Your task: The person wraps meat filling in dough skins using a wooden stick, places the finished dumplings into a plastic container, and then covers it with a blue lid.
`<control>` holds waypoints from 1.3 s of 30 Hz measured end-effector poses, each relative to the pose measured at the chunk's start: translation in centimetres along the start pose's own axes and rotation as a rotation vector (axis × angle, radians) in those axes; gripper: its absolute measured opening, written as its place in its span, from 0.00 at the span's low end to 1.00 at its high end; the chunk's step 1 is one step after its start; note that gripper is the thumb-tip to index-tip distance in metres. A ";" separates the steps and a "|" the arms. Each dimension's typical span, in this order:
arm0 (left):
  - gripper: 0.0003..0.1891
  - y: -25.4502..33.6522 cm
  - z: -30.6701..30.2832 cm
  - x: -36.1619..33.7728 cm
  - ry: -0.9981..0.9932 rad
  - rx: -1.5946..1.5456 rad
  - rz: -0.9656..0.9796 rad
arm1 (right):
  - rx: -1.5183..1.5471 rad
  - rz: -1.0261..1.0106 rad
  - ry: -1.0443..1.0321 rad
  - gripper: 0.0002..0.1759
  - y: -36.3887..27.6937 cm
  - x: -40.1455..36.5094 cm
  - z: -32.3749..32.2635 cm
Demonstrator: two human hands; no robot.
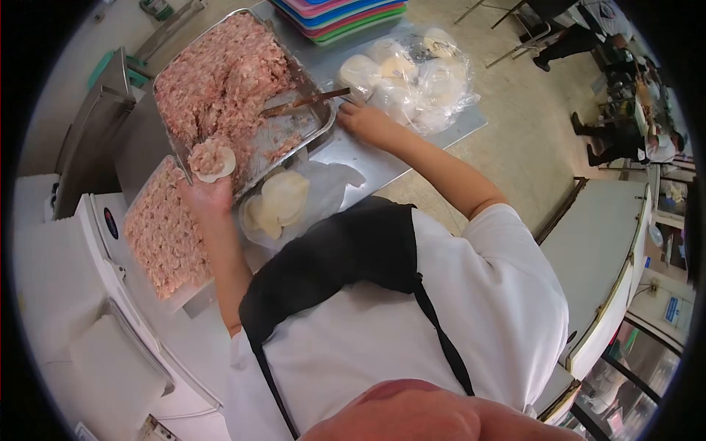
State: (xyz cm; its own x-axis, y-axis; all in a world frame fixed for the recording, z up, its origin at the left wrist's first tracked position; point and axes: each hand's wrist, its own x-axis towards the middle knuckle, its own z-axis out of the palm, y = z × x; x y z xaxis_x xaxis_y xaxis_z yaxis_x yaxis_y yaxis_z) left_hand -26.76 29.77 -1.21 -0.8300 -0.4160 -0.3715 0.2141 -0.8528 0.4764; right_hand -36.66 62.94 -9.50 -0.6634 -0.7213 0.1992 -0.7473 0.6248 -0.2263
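My left hand (206, 197) holds a round dough wrapper (225, 166) with a mound of minced meat (209, 156) on it, over the near corner of a metal tray (323, 128). The tray holds a large mass of pinkish minced meat (220, 70). A flat wooden spatula (305, 102) lies in the tray, its handle sticking out over the right rim. My right hand (360, 121) rests beside that rim, just below the handle end and apart from it, fingers stretched out and holding nothing visible. Loose wrappers (279, 200) lie on clear plastic close to my body.
Clear bags of pale round wrappers (412, 73) sit on the right of the metal table (456, 125). Stacked coloured trays (338, 16) stand at the back. A second slab of minced meat (165, 235) is at left, by a white appliance (110, 242). Other people are far right.
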 end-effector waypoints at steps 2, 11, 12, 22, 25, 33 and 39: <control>0.29 -0.2 -0.4 0.2 0.022 0.004 0.033 | 0.027 0.006 0.042 0.10 -0.9 -0.7 0.7; 0.29 -0.1 -1.3 0.7 0.009 -0.048 0.057 | 1.290 -0.050 -0.408 0.14 -4.3 4.1 -13.3; 0.29 -0.5 -0.9 0.6 0.017 -0.037 0.070 | 1.315 -0.055 -0.420 0.14 -4.7 5.5 -13.4; 0.30 -1.3 0.9 -1.1 0.016 -0.159 0.045 | -0.129 -0.231 -0.295 0.25 -3.1 10.3 -5.0; 0.31 -1.4 0.5 -0.5 0.001 -0.142 0.051 | 0.024 -0.172 -0.298 0.23 -3.1 11.0 -6.7; 0.35 -3.0 5.9 -0.8 -0.060 -0.125 -0.040 | 0.279 -0.265 0.049 0.14 -4.7 8.8 -9.6; 0.33 -3.6 7.6 -1.0 -0.070 0.010 -0.082 | 0.110 -0.150 0.136 0.12 -5.6 6.1 -15.3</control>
State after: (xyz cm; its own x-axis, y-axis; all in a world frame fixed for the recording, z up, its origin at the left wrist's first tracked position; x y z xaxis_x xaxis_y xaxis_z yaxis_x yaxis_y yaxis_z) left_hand -30.57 35.63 3.52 -0.8783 -0.3220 -0.3534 0.1396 -0.8797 0.4546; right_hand -37.13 59.61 7.53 -0.5499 -0.7522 0.3631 -0.8341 0.4721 -0.2854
